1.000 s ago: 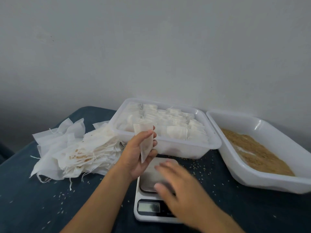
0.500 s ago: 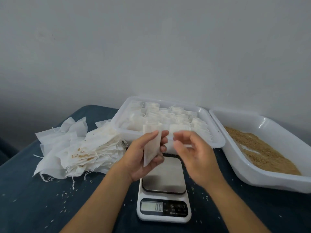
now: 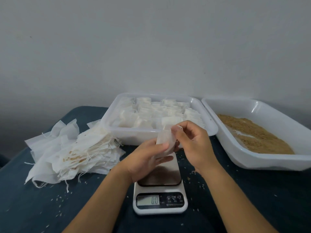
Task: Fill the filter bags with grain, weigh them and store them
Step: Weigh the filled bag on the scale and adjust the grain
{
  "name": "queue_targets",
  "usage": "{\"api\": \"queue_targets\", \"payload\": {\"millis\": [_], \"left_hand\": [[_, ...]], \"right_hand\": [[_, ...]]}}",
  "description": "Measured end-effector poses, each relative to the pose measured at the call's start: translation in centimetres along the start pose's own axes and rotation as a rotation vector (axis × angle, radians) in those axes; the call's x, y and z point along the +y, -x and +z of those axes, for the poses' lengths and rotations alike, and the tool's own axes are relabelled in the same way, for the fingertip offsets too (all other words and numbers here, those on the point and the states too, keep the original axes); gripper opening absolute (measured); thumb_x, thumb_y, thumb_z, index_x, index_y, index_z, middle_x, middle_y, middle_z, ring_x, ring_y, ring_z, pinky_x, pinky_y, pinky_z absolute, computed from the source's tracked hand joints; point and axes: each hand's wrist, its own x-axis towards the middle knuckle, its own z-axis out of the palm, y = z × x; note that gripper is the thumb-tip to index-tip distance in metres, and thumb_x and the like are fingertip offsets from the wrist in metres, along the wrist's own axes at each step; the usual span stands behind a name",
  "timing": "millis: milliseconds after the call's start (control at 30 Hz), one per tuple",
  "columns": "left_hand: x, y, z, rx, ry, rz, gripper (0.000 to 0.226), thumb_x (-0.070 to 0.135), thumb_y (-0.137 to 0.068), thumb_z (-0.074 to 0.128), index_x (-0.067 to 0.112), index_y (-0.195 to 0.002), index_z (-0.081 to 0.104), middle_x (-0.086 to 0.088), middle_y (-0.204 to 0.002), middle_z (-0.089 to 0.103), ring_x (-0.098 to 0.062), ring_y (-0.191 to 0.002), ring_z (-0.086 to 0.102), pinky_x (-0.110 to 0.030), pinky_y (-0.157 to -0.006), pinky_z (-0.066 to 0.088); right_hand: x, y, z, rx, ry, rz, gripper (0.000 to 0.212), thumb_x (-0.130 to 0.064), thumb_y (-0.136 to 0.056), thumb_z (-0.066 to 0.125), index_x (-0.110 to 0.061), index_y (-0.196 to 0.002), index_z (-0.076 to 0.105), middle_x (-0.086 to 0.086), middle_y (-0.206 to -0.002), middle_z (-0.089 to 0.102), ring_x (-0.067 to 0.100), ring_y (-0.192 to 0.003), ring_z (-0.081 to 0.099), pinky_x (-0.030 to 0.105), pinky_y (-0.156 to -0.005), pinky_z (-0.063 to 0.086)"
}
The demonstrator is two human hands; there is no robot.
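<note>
An empty white filter bag (image 3: 165,140) is held above the digital scale (image 3: 159,197), whose display reads 0.0. My left hand (image 3: 146,159) grips the bag's lower part between thumb and fingers. My right hand (image 3: 191,142) pinches the bag's top edge, near its string. A pile of empty filter bags (image 3: 72,152) lies at the left. The white tray of filled bags (image 3: 134,134) stands behind the scale. A white tub of brown grain (image 3: 255,133) sits at the right.
Everything rests on a dark blue table (image 3: 42,207) with loose grains scattered over it. A plain grey wall stands close behind the tray and the tub. The table's left corner drops away at the far left.
My right hand rose from the scale's buttons and came to the bag, now pinching its top edge. My left hand kept holding the bag and shifted slightly right.
</note>
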Motion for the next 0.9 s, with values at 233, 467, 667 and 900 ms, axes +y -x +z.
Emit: {"api": "queue_targets", "payload": {"millis": [233, 467, 667, 900], "left_hand": [[-0.7, -1.0, 0.5, 0.344, -0.374, 0.258, 0.028, 0.037, -0.092, 0.07, 0.015, -0.108, 0.077, -0.013, -0.107, 0.076, -0.02, -0.1, 0.07, -0.044, -0.094, 0.055], [-0.5, -1.0, 0.4, 0.49, -0.337, 0.242, 0.044, 0.037, -0.096, 0.066, -0.006, -0.095, 0.07, -0.023, -0.085, 0.063, -0.022, -0.082, 0.054, -0.041, -0.082, 0.045], [-0.7, -1.0, -0.2, 0.504, -0.334, 0.193, 0.023, 0.026, -0.101, 0.065, 0.005, -0.1, 0.076, -0.026, -0.1, 0.072, -0.022, -0.089, 0.067, -0.056, -0.097, 0.053], [-0.3, -0.3, -1.9, 0.412, -0.44, 0.173, 0.021, 0.024, -0.081, 0.074, 0.03, -0.101, 0.075, -0.001, -0.097, 0.078, -0.016, -0.088, 0.073, -0.028, -0.076, 0.059]], "right_hand": [[0.9, -0.1, -0.3, 0.129, 0.069, -0.03, 0.028, -0.052, -0.087, 0.067, -0.025, -0.086, 0.072, -0.009, -0.084, 0.074, 0.003, -0.077, 0.068, 0.016, -0.068, 0.053], [1.7, 0.3, -0.6, 0.009, -0.056, 0.13, 0.044, -0.055, -0.091, 0.064, -0.012, -0.096, 0.071, 0.005, -0.094, 0.077, 0.019, -0.093, 0.074, 0.034, -0.085, 0.061], [2.2, 0.6, -0.3, -0.011, 0.14, 0.104, 0.017, -0.026, -0.097, 0.072, -0.012, -0.106, 0.074, -0.001, -0.097, 0.079, 0.015, -0.094, 0.075, 0.045, -0.087, 0.061], [2.7, 0.8, -0.3, -0.061, 0.238, 0.125, 0.012, -0.027, -0.095, 0.074, -0.018, -0.102, 0.071, -0.002, -0.093, 0.079, 0.014, -0.086, 0.076, 0.037, -0.076, 0.062]]}}
